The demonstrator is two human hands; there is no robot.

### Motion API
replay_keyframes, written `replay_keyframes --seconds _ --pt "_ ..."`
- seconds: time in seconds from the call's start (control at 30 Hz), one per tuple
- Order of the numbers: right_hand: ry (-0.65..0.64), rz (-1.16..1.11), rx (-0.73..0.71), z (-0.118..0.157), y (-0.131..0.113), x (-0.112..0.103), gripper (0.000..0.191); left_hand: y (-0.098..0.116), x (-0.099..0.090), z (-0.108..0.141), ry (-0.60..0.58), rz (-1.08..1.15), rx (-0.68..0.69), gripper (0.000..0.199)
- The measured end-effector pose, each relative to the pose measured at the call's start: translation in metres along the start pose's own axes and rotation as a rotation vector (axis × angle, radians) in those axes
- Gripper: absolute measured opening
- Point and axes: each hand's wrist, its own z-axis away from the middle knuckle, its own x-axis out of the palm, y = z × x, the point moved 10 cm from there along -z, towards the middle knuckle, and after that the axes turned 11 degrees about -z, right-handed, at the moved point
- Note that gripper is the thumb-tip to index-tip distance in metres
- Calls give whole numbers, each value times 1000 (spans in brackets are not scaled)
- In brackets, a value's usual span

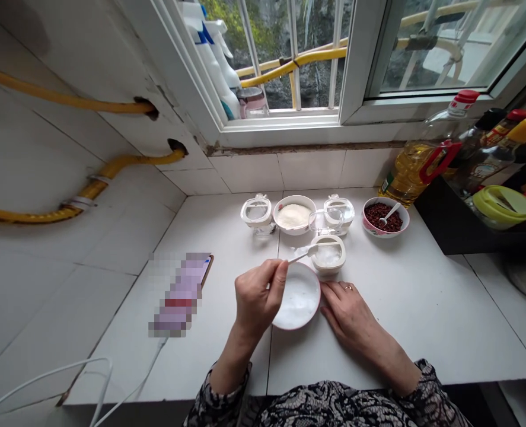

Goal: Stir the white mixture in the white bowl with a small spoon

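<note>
My left hand [261,295] is closed around the handle of a small white spoon [299,257]. The spoon's bowl end is at the left rim of a square seasoning jar [329,271] of white granules; I cannot tell whether it touches. Below the spoon stands a white bowl [296,302] with a pink rim and white contents, partly hidden by my left hand. My right hand [351,308], a ring on one finger, lies on the counter with fingers stretched out, the fingertips at the bowl's right side.
Behind stand two more seasoning jars [257,213], a bowl of white grains [295,216] and a bowl of red beans [385,217] with a spoon in it. An oil bottle [416,160] and a black rack [453,228] of bottles are at right. A phone [185,293] lies left.
</note>
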Motion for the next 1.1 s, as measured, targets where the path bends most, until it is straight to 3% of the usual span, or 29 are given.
replay_keyframes --seconds 0.07,0.2,0.37,0.77,1.1 --pt "-2 11 -11 0 0 1 49 -15 0 1 -111 86 -103 30" --pt "-10 18 -22 -1 -1 2 49 -29 14 10 -367 181 -155 35" --pt "0 28 -31 -1 -2 0 48 -33 29 25 -536 147 -162 39" --pt "7 11 -32 -1 0 0 48 -36 45 42 -661 290 -276 39" --pt "9 16 -32 -1 0 0 47 -61 43 50 -637 529 -575 38"
